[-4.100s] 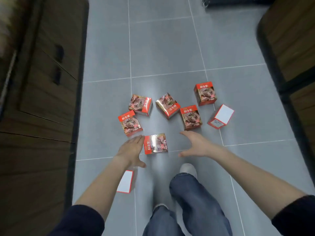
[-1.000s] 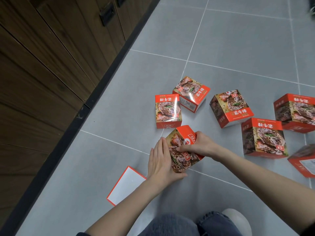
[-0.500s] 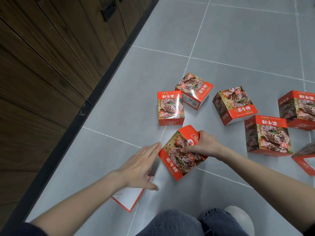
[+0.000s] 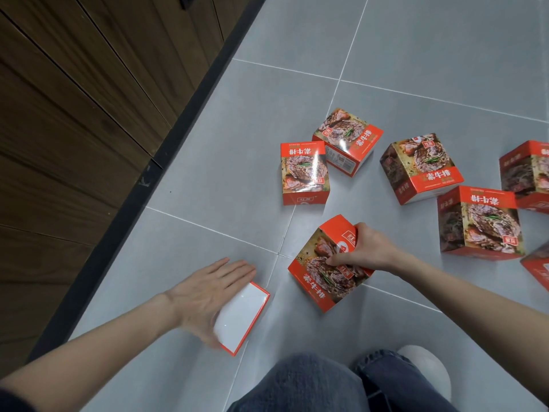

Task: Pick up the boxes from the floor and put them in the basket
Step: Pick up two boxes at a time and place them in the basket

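A grey tiled floor (image 4: 430,49) runs beside a dark wood cabinet (image 4: 74,114). Red boxes (image 4: 304,172) lie scattered on the floor. The right hand (image 4: 364,251) grips a tilted box (image 4: 323,278), fingers closed on its top edge. The left hand (image 4: 208,295) lies open, fingers spread, over a flat white box (image 4: 242,318).

Held box (image 4: 322,278): red carton with a steak picture, tilted on the grey floor tiles, gripped at its top.
White-faced box (image 4: 242,319): lying flat, blank white side up, red rim, nearest the dark skirting edge.
Upright box (image 4: 304,173): standing, beyond the held one.
Tilted box (image 4: 347,141): touching the upright one.
Right-hand boxes (image 4: 421,168): several more, scattered towards the floor's right side.
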